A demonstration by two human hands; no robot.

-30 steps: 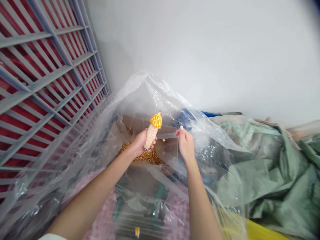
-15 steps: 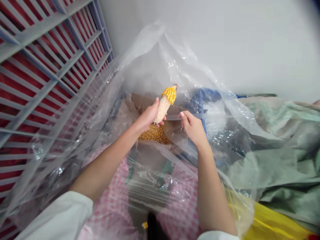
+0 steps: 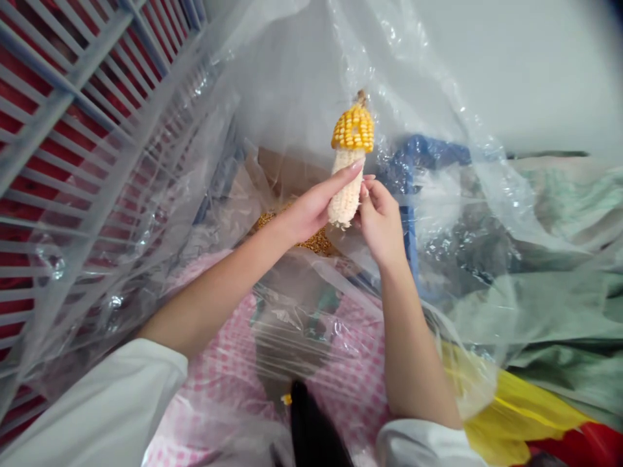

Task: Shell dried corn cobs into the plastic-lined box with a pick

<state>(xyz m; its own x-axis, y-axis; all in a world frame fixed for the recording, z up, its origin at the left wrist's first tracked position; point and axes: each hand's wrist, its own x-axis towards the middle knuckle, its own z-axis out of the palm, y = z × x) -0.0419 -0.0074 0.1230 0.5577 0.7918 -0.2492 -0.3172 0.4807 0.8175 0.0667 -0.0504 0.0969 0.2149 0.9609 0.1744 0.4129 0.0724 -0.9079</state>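
Corn cob (image 3: 349,165) upright over clear plastic sheet (image 3: 292,84), mostly stripped; yellow kernels left only at top end. L hand (image 3: 311,211) and R hand (image 3: 379,220) both grasp bare lower part. Loose kernel pile (image 3: 316,241) in cardboard box (image 3: 287,175) just below.

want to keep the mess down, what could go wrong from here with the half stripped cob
Kernels popped off the corn cob could miss the kernel pile and slip into folds of the clear plastic sheet. The left hand and right hand grip only the bare lower end, so it might twist loose.
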